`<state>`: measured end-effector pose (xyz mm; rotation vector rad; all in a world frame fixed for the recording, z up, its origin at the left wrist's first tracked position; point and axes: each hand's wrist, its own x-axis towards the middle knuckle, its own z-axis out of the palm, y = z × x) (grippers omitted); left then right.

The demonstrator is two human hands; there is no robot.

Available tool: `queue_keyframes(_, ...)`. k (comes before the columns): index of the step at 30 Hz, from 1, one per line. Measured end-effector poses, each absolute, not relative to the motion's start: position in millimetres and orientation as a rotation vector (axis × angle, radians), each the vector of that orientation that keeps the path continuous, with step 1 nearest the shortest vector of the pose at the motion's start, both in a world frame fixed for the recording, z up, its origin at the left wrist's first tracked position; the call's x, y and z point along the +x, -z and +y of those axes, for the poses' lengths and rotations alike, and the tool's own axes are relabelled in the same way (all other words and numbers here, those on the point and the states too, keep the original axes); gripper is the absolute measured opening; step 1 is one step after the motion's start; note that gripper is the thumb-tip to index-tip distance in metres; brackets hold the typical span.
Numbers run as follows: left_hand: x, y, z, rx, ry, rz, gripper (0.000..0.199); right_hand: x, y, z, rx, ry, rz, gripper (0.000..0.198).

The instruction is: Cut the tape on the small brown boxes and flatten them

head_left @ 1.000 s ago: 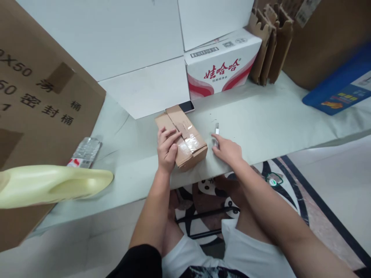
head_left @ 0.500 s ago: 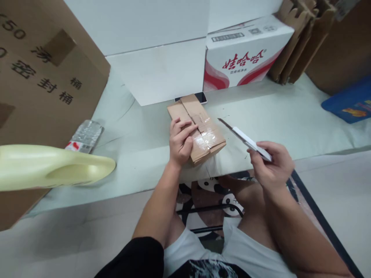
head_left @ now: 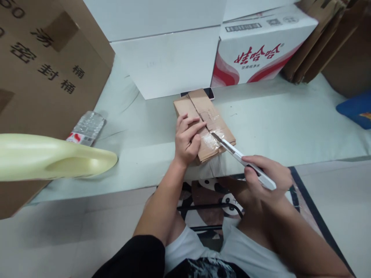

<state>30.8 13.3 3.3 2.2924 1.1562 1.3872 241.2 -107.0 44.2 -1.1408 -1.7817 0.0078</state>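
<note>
A small brown cardboard box [head_left: 220, 122] lies on the pale cloth-covered table, clear tape across its top near the lower end. My left hand [head_left: 188, 141] holds it at its left side, fingers slightly spread over the top. My right hand [head_left: 268, 177] is closed around a white utility knife [head_left: 238, 155] with its blade out. The blade's tip is at the taped part of the box, just right of my left fingertips; whether it cuts in I cannot tell. A dark phone [head_left: 209, 93] lies partly behind the box's far end.
A white carton with red print [head_left: 255, 58] and a white panel [head_left: 174, 63] stand behind. At left are a large brown carton [head_left: 95, 50], a pale yellow curved object [head_left: 58, 156] and a clear plastic package [head_left: 89, 125]. Folded cardboard [head_left: 313, 42] and a blue object [head_left: 356, 110] are at right.
My right hand has brought the knife left, from beside the box to its taped top. My left hand stays on the box. The view has shifted slightly.
</note>
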Motion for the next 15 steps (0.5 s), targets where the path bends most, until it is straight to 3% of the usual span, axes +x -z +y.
queue_keyframes(15,32,-5,14,2.288,-1.371,1.195,0.039,226,-64,-105,-1.14,-0.015,-1.893,0.025)
